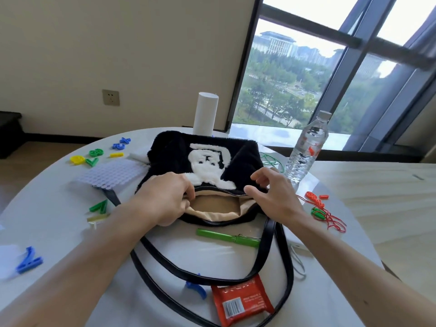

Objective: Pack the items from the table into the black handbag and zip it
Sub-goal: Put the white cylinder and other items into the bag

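Fluffy black handbag with white figure (pixel 207 161) lies mid-table, mouth gaping; left hand (pixel 162 199) pinches its rim at 9 o'clock; right hand (pixel 273 192), fingers spread, touches rim at 3 o'clock; green pen (pixel 227 237) at 6 o'clock.

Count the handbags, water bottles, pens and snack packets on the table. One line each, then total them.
handbag: 1
water bottle: 1
pen: 1
snack packet: 1
Total: 4
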Motion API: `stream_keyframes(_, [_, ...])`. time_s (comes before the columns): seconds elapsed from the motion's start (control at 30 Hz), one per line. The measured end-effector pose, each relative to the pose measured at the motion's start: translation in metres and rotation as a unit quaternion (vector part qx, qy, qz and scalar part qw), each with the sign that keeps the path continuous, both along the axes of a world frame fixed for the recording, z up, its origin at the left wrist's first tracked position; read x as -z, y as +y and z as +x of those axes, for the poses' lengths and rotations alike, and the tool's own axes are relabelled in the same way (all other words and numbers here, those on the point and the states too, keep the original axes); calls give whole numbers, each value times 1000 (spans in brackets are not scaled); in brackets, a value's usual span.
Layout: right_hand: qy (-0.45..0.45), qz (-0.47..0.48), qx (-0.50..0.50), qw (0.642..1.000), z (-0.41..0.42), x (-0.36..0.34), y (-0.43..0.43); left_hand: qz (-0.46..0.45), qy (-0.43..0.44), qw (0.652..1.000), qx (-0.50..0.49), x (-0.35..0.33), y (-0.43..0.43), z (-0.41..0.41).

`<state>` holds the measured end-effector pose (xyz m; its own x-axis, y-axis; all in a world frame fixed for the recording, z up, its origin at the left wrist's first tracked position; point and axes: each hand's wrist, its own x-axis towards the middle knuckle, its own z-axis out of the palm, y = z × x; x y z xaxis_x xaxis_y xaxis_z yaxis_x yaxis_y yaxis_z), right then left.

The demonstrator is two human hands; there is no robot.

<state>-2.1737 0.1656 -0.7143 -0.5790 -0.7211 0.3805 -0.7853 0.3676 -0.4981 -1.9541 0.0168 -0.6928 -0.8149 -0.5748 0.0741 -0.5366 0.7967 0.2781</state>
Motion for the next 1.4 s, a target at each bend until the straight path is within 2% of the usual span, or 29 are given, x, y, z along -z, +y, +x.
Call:
stream_keyframes(0.2, [25,-91,82,992,-13,-7,-2,-5,21,1000,-4,4,-3,-1])
stream_keyframes(0.33, [5,-200,234,951,-55,-26,-1,-15,25,1000,-4,3,-2,0])
stream_keyframes(0.43, [-27,-213,345,914,-93,-34,1,-13,24,1000,-1,4,-1,-1])
stream_keyframes(0.53, [-73,-187,385,901,-123,-39,-4,-9,35,999,4,7,-4,1])
stream_keyframes(0.73, [-100,-147,335,925,-166,-38,-22,-6,54,998,34,21,-8,5])
stream_keyframes(0.9, [-117,-150,344,919,-185,-32,-37,-4,73,997,41,32,-15,4])
stream_keyframes(1.1, [-86,-147,326,930,-185,-33,-35,-13,58,998,15,35,-12,-1])
stream_keyframes(1.27, [-22,-147,226,963,-148,-42,-27,-39,52,998,16,25,-6,0])
stream_keyframes(1.4, [-58,-230,98,967,-94,-62,-13,-54,74,995,34,17,-7,5])
